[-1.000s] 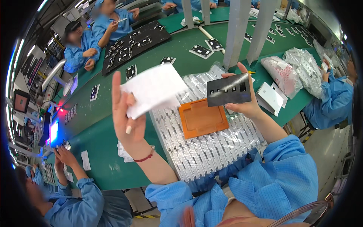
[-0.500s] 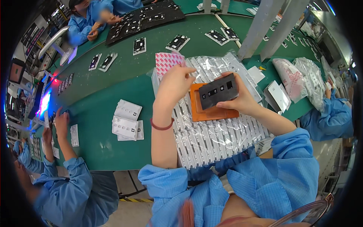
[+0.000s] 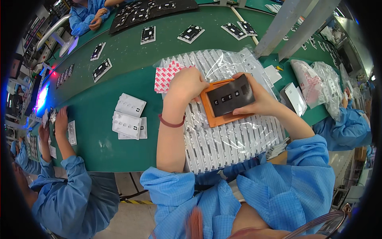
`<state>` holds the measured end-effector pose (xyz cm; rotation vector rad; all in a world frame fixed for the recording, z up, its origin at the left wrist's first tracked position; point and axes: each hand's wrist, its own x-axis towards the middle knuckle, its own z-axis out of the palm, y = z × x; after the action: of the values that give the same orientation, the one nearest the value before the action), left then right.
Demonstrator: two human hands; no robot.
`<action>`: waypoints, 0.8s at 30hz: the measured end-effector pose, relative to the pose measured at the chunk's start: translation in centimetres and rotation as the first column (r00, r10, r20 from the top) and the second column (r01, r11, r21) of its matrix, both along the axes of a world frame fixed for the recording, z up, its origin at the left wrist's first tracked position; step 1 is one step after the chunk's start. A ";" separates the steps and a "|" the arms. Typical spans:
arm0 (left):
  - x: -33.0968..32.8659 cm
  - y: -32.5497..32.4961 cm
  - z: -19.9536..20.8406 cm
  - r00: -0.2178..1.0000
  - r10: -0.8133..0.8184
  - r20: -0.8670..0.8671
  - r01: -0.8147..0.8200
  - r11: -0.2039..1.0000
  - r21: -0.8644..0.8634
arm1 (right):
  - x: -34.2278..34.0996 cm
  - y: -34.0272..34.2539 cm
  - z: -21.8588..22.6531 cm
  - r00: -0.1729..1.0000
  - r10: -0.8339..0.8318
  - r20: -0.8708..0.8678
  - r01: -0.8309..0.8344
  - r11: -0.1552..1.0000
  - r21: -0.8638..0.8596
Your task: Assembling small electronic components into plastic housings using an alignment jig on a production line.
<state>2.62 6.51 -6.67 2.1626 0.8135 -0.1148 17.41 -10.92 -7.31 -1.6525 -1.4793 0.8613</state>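
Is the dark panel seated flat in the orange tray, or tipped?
Tipped: the dark panel sits askew, right hand holding its far end above the orange tray.

Seen from above, a person's right hand point(image 3: 260, 101) grips a dark rectangular panel point(image 3: 230, 99) over an orange tray point(image 3: 213, 117). The left hand point(image 3: 187, 83) touches the tray's left edge. Both rest on bagged white parts point(image 3: 230, 139) atop a green table point(image 3: 99, 143)
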 end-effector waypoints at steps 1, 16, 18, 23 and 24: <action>0.0 0.0 0.1 1.000 0.003 -0.001 -0.003 1.000 -0.004 | 0.4 -0.1 -0.1 1.000 0.011 0.016 -0.011 1.000 0.012; 0.1 0.0 0.1 1.000 -0.009 -0.013 0.009 0.999 -0.044 | 0.6 0.4 -1.4 0.973 0.053 0.226 -0.058 0.998 0.016; 0.1 0.1 -0.1 1.000 -0.011 -0.027 0.010 0.999 -0.054 | 0.0 0.2 -1.7 0.957 0.022 0.291 -0.037 0.998 0.045; -0.1 0.1 0.1 1.000 -0.006 -0.021 0.004 0.996 -0.088 | -1.4 0.3 -1.5 0.931 -0.033 0.365 -0.002 0.995 0.096; -0.1 0.1 0.0 1.000 0.002 -0.014 -0.003 0.995 -0.100 | -1.5 0.4 -1.6 0.931 -0.035 0.362 0.001 0.996 0.095</action>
<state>2.56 6.64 -6.65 2.0690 0.8013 -0.1659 15.89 -10.53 -8.92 -1.8207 -1.7191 0.4809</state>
